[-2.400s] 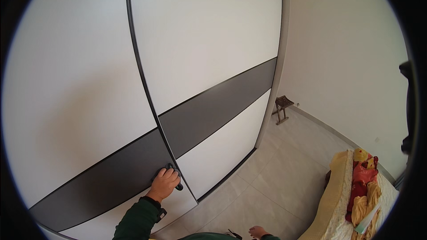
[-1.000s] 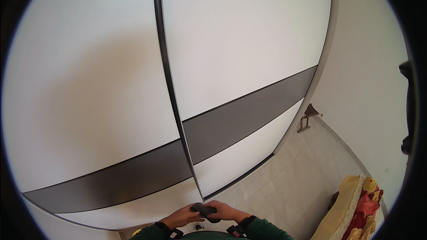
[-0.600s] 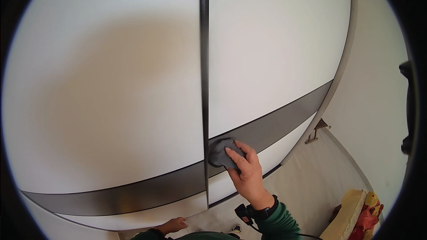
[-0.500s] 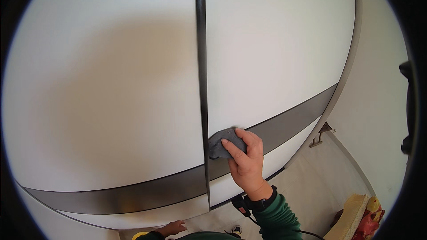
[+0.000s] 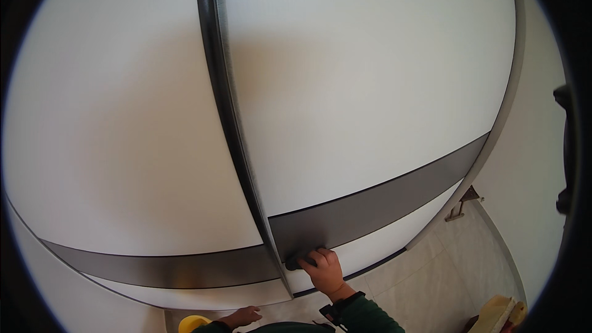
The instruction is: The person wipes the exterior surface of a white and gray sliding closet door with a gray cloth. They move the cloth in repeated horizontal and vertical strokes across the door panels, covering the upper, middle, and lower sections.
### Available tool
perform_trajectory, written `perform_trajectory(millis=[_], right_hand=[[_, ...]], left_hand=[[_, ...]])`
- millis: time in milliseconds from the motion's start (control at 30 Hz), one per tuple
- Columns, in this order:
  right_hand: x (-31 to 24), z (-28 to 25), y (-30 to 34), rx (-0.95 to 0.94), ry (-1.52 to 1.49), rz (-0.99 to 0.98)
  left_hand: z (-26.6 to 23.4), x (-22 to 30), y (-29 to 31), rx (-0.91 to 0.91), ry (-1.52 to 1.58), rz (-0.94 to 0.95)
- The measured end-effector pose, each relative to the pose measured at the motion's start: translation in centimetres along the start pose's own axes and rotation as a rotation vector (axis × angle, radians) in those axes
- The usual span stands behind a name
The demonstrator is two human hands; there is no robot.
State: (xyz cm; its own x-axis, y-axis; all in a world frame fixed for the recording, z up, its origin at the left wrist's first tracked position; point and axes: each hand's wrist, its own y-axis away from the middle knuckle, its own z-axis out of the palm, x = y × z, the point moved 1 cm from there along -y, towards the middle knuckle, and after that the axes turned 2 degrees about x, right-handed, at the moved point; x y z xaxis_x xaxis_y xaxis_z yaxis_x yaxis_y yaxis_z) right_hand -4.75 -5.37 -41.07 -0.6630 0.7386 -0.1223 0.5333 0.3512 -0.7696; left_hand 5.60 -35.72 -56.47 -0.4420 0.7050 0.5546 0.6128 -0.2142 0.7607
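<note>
A dark grey cloth [image 5: 295, 261] is bunched under the fingers of my right hand [image 5: 327, 273]. The hand presses it on the right sliding door [image 5: 370, 98], at the lower edge of its grey band [image 5: 376, 194], close to the dark vertical frame strip [image 5: 225, 98]. Low on the left, my left hand [image 5: 245, 316] hangs apart from the doors, its fingers partly stretched out and holding nothing visible. A rounded yellow object [image 5: 193, 323] shows beside the left forearm; most of it is cut off by the picture's edge.
The left white door [image 5: 135, 148] carries a matching grey band [image 5: 166, 271]. A pale wall [image 5: 542, 166] stands at the right, with a small dark metal stand [image 5: 464, 203] near its foot. A cream cushion-like item [image 5: 495, 314] lies low on the tiled floor [image 5: 425, 277].
My right hand has moved down with the cloth, from the upper part of the grey band to its lower edge. The view has shifted, and more of the yellow object shows.
</note>
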Motion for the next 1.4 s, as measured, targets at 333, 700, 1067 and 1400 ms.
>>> perform_trajectory(millis=[333, 700, 1067, 1400], right_hand=[[1.5, -11.6, -10.8, 0.321, 0.057, 0.031], [3.1, -4.4, -3.4, 0.218, 0.042, 0.103], [3.7, -10.5, -5.6, 0.234, -0.031, 0.197], [6.5, -9.7, -7.7, 0.400, 0.042, 0.224]], left_hand=[[1.3, 1.2, -2.2, -0.022, -0.015, 0.047], [1.0, 0.9, -3.7, -0.002, -0.052, 0.110], [1.3, 2.0, -3.1, -0.026, 0.013, 0.052], [1.2, 1.8, -2.8, 0.006, -0.015, 0.140]])
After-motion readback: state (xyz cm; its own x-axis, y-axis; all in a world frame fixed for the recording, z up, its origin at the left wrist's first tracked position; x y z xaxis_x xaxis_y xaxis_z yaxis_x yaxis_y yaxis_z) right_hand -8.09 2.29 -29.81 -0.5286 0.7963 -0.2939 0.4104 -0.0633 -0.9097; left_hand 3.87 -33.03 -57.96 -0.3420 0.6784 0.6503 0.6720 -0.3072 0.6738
